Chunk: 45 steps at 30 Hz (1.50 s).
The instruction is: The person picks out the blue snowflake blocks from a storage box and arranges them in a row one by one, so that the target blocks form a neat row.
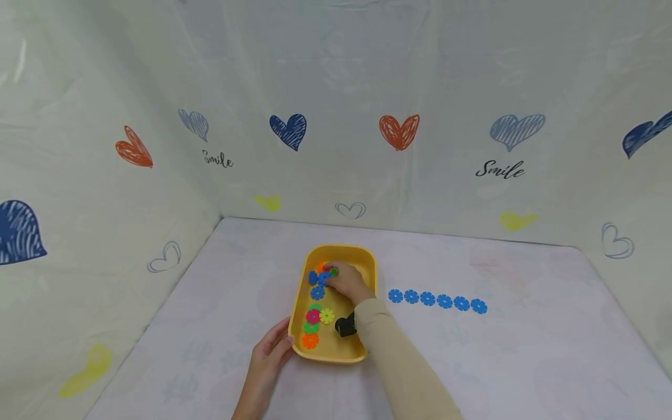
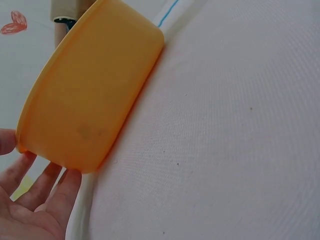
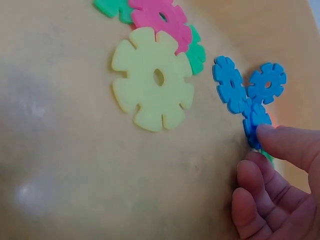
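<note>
Inside a yellow plastic tray (image 1: pixel 336 354), my right hand (image 1: pixel 346 281) pinches a blue notched plastic snowflake disc (image 3: pixel 259 120) between thumb and fingers. Two more blue discs (image 3: pixel 229 84) lie close by it at the tray's wall. My left hand (image 1: pixel 270 353) holds the tray at its near left corner, thumb at the rim and fingers against the outer wall. Toward the tray's near end lie a yellow disc (image 3: pixel 152 80), a pink disc (image 1: pixel 312 316), green discs (image 1: pixel 311 328) and an orange disc (image 1: pixel 310 340). My right hand partly hides the far discs.
Right of the tray, several blue discs (image 1: pixel 427 298) lie flat in a row on the white tabletop (image 1: pixel 504 361). A dark band (image 1: pixel 345 325) shows at my right wrist. Behind the table hangs a white sheet (image 1: pixel 346 76) printed with hearts.
</note>
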Available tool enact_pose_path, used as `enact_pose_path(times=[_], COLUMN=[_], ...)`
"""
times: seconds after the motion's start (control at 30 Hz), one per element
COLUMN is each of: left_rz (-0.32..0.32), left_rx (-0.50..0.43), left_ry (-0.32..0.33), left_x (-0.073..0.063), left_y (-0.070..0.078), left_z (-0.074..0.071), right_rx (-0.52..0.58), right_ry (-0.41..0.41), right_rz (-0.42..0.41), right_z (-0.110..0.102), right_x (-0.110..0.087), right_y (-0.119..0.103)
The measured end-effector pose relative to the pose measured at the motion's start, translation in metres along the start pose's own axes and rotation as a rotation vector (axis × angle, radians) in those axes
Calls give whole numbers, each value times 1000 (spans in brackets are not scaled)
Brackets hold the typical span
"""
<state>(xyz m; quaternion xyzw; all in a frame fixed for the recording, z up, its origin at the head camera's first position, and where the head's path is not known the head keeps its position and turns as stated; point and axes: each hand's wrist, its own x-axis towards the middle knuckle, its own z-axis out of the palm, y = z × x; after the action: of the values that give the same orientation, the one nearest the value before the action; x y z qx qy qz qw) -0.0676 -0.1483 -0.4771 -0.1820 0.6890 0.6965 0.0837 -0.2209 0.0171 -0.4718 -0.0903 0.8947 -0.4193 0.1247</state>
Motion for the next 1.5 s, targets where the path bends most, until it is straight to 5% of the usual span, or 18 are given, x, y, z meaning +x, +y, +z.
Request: enact_pose_path(times=[1.0,1.5], left_rz=[49,17], left_rx=[-18,5], left_ry=[-32,-18], left_x=[-2,-1], left_y=[0,0], left_z=[0,-1], right_rx=[-32,20], right_ry=[14,-111], right_rz=[84,93], right_z=[-1,-9], right_x=[4,-3], right_y=[-4,-10])
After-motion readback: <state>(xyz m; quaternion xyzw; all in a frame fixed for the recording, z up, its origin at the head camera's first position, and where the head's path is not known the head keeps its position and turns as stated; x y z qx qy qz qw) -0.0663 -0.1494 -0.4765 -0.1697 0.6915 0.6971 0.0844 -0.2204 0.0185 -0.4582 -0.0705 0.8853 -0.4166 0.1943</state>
